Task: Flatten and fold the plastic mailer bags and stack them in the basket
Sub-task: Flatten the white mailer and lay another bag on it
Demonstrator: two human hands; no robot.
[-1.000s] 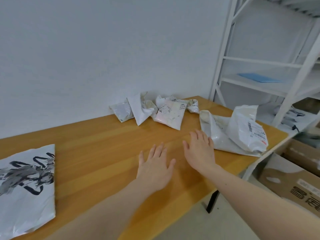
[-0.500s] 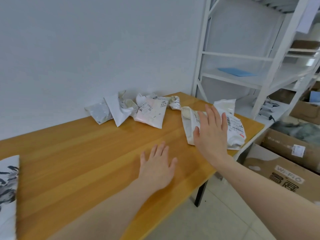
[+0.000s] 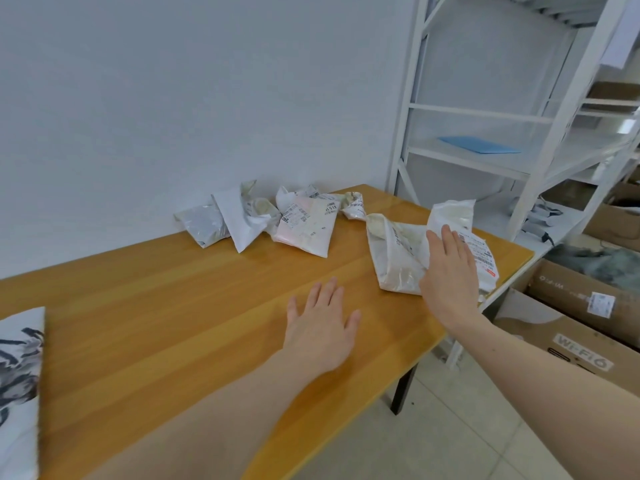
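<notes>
A crumpled white mailer bag (image 3: 398, 258) with a shipping label lies near the right end of the wooden table (image 3: 173, 306). My right hand (image 3: 448, 271) is over it with straight fingers, touching its upper side. My left hand (image 3: 320, 327) rests flat and open on the bare tabletop, to the left of that bag. Several more crumpled mailers (image 3: 263, 220) lie in a row by the wall. A flat white mailer with a black print (image 3: 17, 382) lies at the left edge. No basket is in view.
White metal shelving (image 3: 519, 133) stands right of the table, with a blue sheet (image 3: 479, 145) on one shelf. Cardboard boxes (image 3: 571, 323) sit on the floor below the table's right end. The white wall runs close behind the table.
My right hand moved from the tabletop to the right, onto the crumpled mailer. The view turned right, so the printed mailer slid toward the left edge. My left hand stayed flat.
</notes>
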